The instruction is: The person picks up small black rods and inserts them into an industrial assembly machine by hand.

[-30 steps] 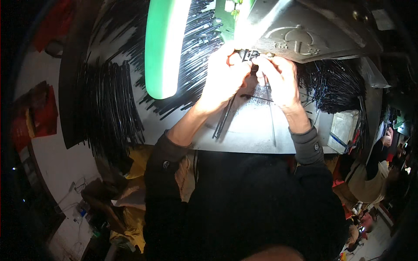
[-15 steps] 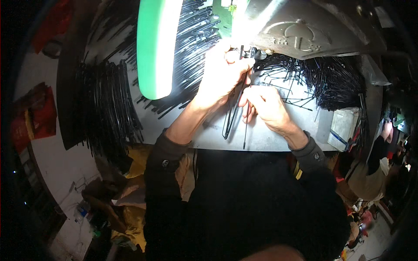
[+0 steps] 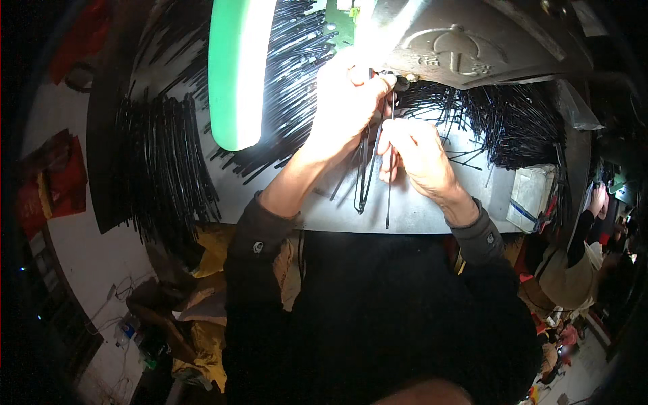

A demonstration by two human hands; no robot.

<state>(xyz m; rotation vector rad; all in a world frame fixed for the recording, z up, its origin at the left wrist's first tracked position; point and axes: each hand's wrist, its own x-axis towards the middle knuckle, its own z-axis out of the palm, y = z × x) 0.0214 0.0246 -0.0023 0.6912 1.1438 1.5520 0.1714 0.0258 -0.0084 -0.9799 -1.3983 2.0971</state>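
My left hand (image 3: 343, 104) is closed around folded black umbrella ribs (image 3: 362, 189), its fingertips up against the small metal head under the machine. The lower ends of these ribs point toward the table's near edge. Just right of it, my right hand (image 3: 422, 154) pinches a single thin black rod (image 3: 389, 202) between thumb and fingers, the rod hanging nearly straight toward me. Strong lamp glare washes out the left fingers, and the contact point at the machine head is partly hidden behind them.
A grey cast machine body (image 3: 459, 61) overhangs the pale worktable (image 3: 425, 219). A green-backed lamp (image 3: 226, 81) stands left of my hands. Black ribs lie in a left bundle (image 3: 169, 155), a middle pile (image 3: 297, 81) and a right heap (image 3: 520, 128), near a small pale box (image 3: 531, 192).
Both hands have shifted slightly up toward the machine head. The lower ends of the ribs and of the single rod have swung a little to the right.
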